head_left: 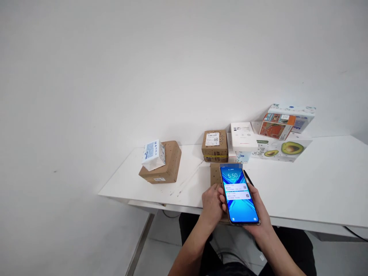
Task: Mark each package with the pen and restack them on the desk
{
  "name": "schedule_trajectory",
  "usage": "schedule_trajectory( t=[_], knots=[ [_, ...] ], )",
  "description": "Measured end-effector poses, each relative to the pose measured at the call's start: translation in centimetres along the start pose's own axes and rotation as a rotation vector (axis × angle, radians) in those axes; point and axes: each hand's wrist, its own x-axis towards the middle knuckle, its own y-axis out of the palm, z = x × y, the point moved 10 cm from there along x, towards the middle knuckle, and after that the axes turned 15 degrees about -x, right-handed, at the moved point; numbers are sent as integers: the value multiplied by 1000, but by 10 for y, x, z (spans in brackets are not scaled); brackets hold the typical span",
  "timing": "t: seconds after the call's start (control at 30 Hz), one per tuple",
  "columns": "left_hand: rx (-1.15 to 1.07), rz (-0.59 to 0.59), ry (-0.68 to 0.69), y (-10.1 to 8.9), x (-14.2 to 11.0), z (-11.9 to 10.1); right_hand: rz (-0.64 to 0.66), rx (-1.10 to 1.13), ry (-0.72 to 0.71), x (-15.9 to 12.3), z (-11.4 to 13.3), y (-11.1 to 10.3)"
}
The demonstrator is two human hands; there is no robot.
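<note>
A smartphone (241, 203) with a lit blue screen showing 5:50 is tilted toward me in my right hand (260, 214). The thumb lies along its right edge, and fingertips curl round its left edge. My left hand (212, 203) is closed just left of the phone, its fingers curled at a brown cardboard piece (215, 174) on the table. What those fingers grip, if anything, is hidden. The phone covers most of the cardboard. A thin black item (247, 178), perhaps a pen, shows beside the phone's upper right edge.
On the white table (316, 191), a tissue pack (154, 155) rests on a brown box (172, 163) at left. Toward the wall stand a taped brown box (214, 145), a white box (243, 137), an avocado-printed box (283, 148) and an orange box (277, 126).
</note>
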Motion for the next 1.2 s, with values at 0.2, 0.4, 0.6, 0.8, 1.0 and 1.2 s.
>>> schedule_trajectory(
  t=[0.2, 0.4, 0.6, 0.8, 1.0, 1.2],
  knots=[
    [128, 36, 22, 3, 1, -6, 17, -20, -10, 0, 0, 0],
    [296, 53, 57, 5, -1, -15, -51, -56, -64, -14, 23, -9],
    [342, 27, 117, 5, 0, -23, -158, -138, -174, -43, 62, -31],
    [360, 11, 131, 4, 0, -21, -280, -182, -225, -61, 79, -56],
    [363, 25, 128, 6, 0, -21, -665, -527, -355, -90, 114, -118],
    [355, 27, 104, 6, 0, -20, -1333, -1816, -287, -121, 167, -174]
  ],
)
